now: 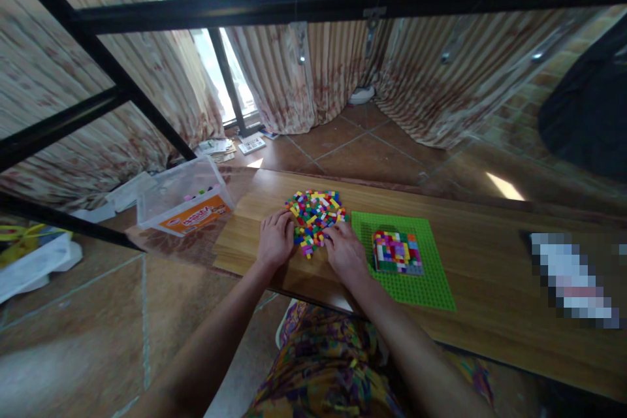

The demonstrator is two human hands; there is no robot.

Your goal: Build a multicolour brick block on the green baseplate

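Note:
A loose pile of small multicoloured toy bricks lies on the wooden table. My left hand rests at the pile's left edge, fingers loosely bent and lying on the tabletop, with nothing visible in them. At the pile's lower right, my right hand has its fingers drawn together among the bricks; whatever is between the fingertips is too small to make out. Right of that hand is a green baseplate, bearing a blocky build of many-coloured bricks. My right wrist lies close to the plate's left edge.
A clear plastic bin with an orange label stands left of the table, a few bricks inside. A blurred-out object lies at the table's right. Black metal bars cross in front, with curtains behind. Papers lie on the floor.

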